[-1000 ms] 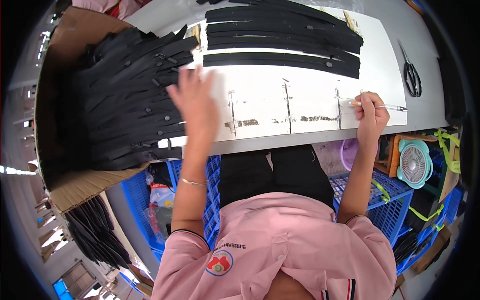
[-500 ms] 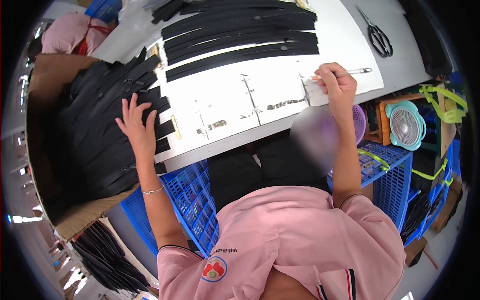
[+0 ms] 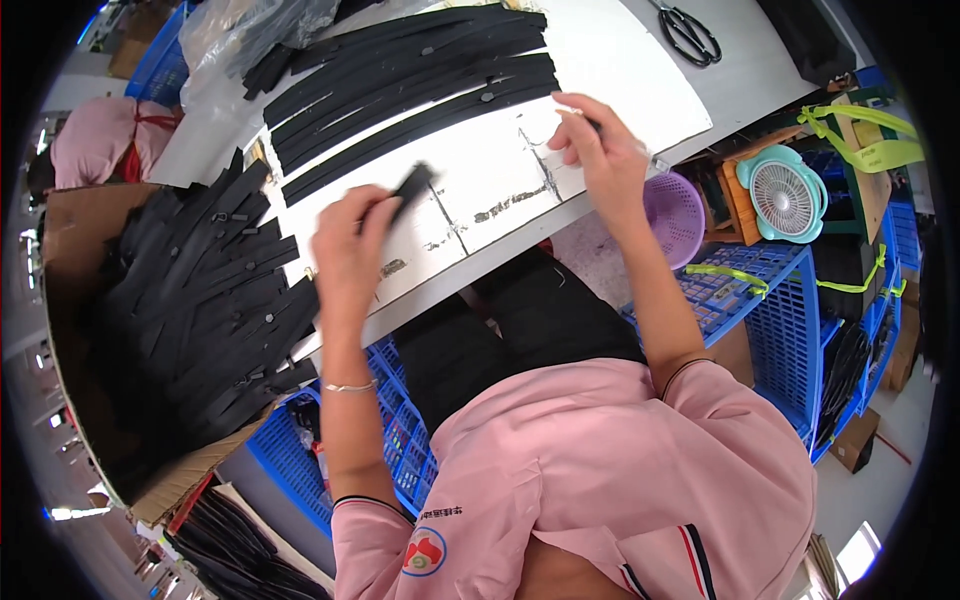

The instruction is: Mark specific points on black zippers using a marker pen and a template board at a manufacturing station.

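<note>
A black zipper strip (image 3: 413,186) is pinched in my left hand (image 3: 350,245), which is over the left part of the white sheet (image 3: 630,80); motion blurs the strip's end. My right hand (image 3: 605,160) is closed on a slim pen, mostly hidden by the fingers, near the sheet's right side. Dark lines and smudges mark the sheet below both hands. Beyond them, several black zippers (image 3: 400,105) lie side by side in rows. To my left, a cardboard box (image 3: 90,215) is heaped with loose black zippers (image 3: 190,300).
Black-handled scissors (image 3: 688,35) lie at the table's far right. Beside the table's right edge are a purple basket (image 3: 675,215), a teal fan (image 3: 785,195) and blue crates (image 3: 780,300). Clear plastic (image 3: 240,60) lies at far left. Another person in pink (image 3: 105,140) is beyond the box.
My left hand has moved from the box rightward over the sheet and now holds a zipper. My right hand has shifted slightly left, still with the pen. The view has shifted.
</note>
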Action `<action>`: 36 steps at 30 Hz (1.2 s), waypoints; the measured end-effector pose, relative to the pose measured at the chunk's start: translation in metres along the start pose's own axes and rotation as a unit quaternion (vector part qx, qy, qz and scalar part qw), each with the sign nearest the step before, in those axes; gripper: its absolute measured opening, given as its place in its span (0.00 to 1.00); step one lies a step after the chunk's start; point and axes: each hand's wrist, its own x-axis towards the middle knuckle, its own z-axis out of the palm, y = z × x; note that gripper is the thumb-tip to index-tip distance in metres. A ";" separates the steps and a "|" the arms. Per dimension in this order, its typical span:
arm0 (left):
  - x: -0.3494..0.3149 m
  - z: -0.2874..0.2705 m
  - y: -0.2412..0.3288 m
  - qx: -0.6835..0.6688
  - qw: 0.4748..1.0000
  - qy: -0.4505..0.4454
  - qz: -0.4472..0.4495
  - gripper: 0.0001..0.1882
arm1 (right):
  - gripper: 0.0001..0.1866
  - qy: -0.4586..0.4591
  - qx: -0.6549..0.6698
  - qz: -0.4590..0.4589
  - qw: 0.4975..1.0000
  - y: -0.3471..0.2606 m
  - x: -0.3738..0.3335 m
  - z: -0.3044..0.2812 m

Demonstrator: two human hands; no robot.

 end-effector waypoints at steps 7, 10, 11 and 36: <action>0.004 0.079 0.041 -0.043 0.991 0.000 0.124 0.06 | 0.21 -0.063 -0.363 -0.316 0.874 0.008 -0.054 0.015; -0.015 0.077 0.034 -0.010 0.991 0.026 0.132 0.11 | 0.22 -0.060 -0.383 -0.308 0.869 0.009 -0.057 0.004; -0.024 0.073 0.033 0.033 0.989 0.058 0.131 0.12 | 0.22 -0.044 -0.374 -0.298 0.877 0.012 -0.053 -0.002; -0.129 0.026 -0.047 0.221 0.958 0.181 0.003 0.25 | 0.18 0.055 -0.366 -0.369 0.852 0.050 -0.036 -0.034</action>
